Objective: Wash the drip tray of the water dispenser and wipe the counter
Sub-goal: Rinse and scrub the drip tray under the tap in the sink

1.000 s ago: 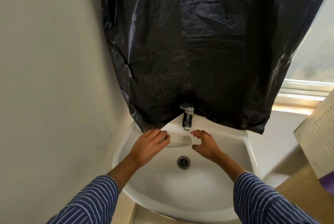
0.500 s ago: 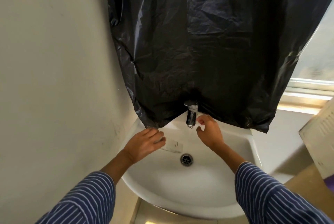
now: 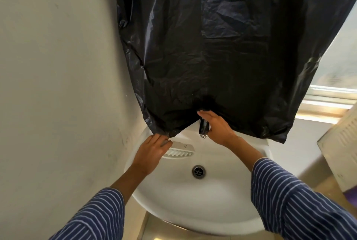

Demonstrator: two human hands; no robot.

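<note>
Fingers [image 3: 204, 113] atop tap [image 3: 204, 128], white sink [image 3: 193, 210]

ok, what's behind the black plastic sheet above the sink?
Mostly hidden. The black plastic sheet covers the wall above the white ceramic sink. Only the chrome tap pokes out below its edge, with the right hand on it. Whatever the sheet covers cannot be seen.

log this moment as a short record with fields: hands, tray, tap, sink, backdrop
left hand: left hand grips the left end of the white drip tray
right hand: right hand lies over the tap
tray: held above the basin, slotted side showing
tap: only a drip at the spout
sink: white sink, drain uncovered
backdrop: black plastic bag hangs behind the tap
</note>
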